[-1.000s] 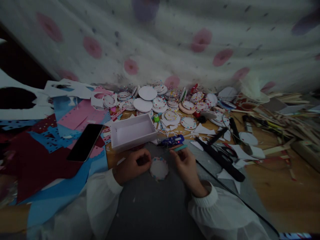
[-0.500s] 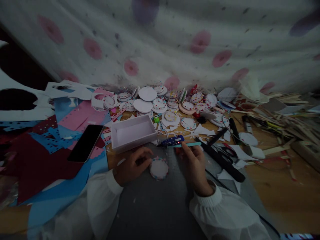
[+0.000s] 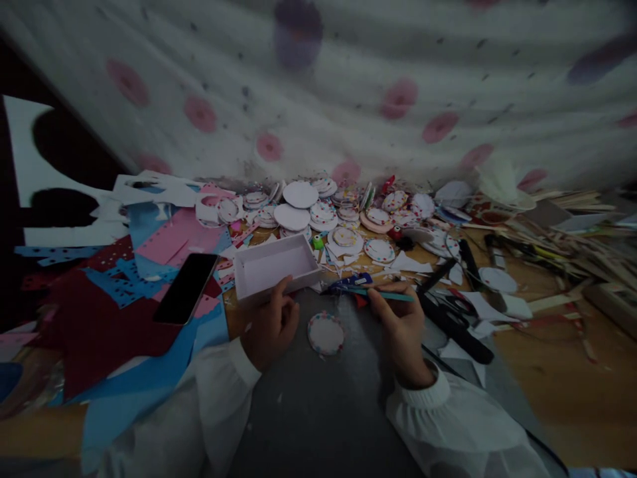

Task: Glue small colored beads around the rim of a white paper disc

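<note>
A small white paper disc (image 3: 326, 332) with a coloured dotted rim lies on the grey mat (image 3: 318, 405) between my hands. My left hand (image 3: 272, 325) is curled beside the disc, its fingertips reaching up to the near edge of a shallow white box (image 3: 275, 266); nothing shows in it. My right hand (image 3: 402, 325) pinches a thin teal stick (image 3: 385, 294), held level just right of a blue glue gun (image 3: 348, 284) lying at the mat's far edge.
A black phone (image 3: 186, 288) rests on pink, blue and red paper sheets at the left. Several decorated paper discs (image 3: 318, 212) are heaped at the back. Black tools (image 3: 455, 325), white scraps and wooden sticks (image 3: 572, 252) litter the right. A spotted cloth (image 3: 348, 86) hangs behind.
My right hand turned the teal stick level and shifted it right past the glue gun. My left hand lifted off the disc toward the white box. The view drifted slightly.
</note>
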### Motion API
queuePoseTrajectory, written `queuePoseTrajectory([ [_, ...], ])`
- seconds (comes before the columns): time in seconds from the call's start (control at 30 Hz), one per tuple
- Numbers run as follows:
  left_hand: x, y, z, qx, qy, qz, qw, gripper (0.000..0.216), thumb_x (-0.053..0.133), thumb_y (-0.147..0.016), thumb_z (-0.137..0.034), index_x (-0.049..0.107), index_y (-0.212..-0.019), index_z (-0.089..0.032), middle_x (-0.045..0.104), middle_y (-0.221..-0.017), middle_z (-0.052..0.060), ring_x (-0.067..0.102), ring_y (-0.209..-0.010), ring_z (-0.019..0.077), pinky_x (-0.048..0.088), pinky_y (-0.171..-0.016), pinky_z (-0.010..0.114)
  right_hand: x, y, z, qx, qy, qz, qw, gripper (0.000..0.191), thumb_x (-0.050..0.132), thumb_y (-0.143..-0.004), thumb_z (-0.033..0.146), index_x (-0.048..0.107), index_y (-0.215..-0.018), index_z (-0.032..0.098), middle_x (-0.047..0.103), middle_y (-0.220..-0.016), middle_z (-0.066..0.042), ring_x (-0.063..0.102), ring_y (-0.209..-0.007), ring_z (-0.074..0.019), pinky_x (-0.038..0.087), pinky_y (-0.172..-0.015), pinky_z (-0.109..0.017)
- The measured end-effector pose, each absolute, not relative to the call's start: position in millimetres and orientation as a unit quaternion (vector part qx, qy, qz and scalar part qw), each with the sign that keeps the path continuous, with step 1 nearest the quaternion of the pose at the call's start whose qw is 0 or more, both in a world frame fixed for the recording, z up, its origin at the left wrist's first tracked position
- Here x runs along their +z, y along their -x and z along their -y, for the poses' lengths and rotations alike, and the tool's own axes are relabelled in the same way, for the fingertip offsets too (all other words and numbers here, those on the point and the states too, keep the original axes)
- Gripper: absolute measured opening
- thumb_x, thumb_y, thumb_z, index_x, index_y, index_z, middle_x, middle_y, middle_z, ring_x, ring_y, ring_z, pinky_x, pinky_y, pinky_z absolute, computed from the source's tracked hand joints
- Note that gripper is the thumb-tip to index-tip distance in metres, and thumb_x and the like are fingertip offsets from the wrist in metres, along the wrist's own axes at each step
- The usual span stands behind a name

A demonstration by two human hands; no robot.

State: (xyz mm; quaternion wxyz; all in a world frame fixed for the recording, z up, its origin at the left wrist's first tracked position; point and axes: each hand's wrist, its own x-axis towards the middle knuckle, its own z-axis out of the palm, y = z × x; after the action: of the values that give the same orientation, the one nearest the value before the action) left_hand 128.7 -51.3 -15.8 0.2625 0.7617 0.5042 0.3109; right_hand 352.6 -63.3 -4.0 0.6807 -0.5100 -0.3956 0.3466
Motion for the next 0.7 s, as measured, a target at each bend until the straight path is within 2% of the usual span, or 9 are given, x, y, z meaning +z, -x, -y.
queuePoseTrajectory([
  [0.2,-23,-128,53,0.291,-0.779,-0.493,0.257,0.048,0.045,-0.089,-0.018,0.026,-0.133,-0.017,0.064,-0.085,0.000,0.059,-0.062,0.0104,0.042,-0.056,0.020,10,-355,61,0.284,0.513,0.461,0.666,0.018,0.078,-0.070,0.027,0.062,-0.075,0.021,0.070,-0.082,-0.002,0.069,-0.083,-0.0189,0.055,-0.075,-0.035],
  [0.37,-27,-127,56,0.247,-0.804,-0.497,0.213,0.043,0.047,-0.089,-0.020,0.031,-0.129,-0.019,0.068,-0.089,0.003,0.065,-0.068,0.0138,0.044,-0.058,0.022,30,-350,52,0.210,0.484,0.581,0.620,0.012,0.075,-0.073,0.022,0.063,-0.072,0.022,0.070,-0.074,-0.001,0.068,-0.074,-0.0186,0.054,-0.070,-0.033],
  [0.53,-26,-127,56,0.233,-0.818,-0.495,0.179,0.042,0.048,-0.088,-0.022,0.035,-0.129,-0.019,0.070,-0.089,0.003,0.068,-0.068,0.0162,0.044,-0.056,0.024,39,-337,32,0.167,0.449,0.721,0.500,0.005,0.066,-0.080,0.017,0.066,-0.079,0.022,0.069,-0.075,-0.003,0.064,-0.072,-0.0180,0.050,-0.065,-0.030],
  [0.63,-23,-129,57,0.215,-0.826,-0.497,0.158,0.041,0.047,-0.089,-0.023,0.038,-0.128,-0.017,0.071,-0.086,0.005,0.068,-0.067,0.0187,0.046,-0.056,0.026,39,-330,21,0.137,0.452,0.778,0.415,0.012,0.058,-0.082,0.012,0.064,-0.078,0.021,0.067,-0.075,-0.004,0.061,-0.074,-0.0180,0.044,-0.063,-0.027],
  [0.7,-20,-130,58,0.206,-0.828,-0.501,0.144,0.039,0.047,-0.088,-0.023,0.040,-0.127,-0.016,0.071,-0.084,0.006,0.069,-0.070,0.0208,0.048,-0.059,0.029,41,-324,16,0.091,0.455,0.824,0.324,0.016,0.055,-0.082,0.008,0.063,-0.076,0.020,0.065,-0.071,-0.004,0.058,-0.072,-0.0182,0.038,-0.061,-0.027],
])
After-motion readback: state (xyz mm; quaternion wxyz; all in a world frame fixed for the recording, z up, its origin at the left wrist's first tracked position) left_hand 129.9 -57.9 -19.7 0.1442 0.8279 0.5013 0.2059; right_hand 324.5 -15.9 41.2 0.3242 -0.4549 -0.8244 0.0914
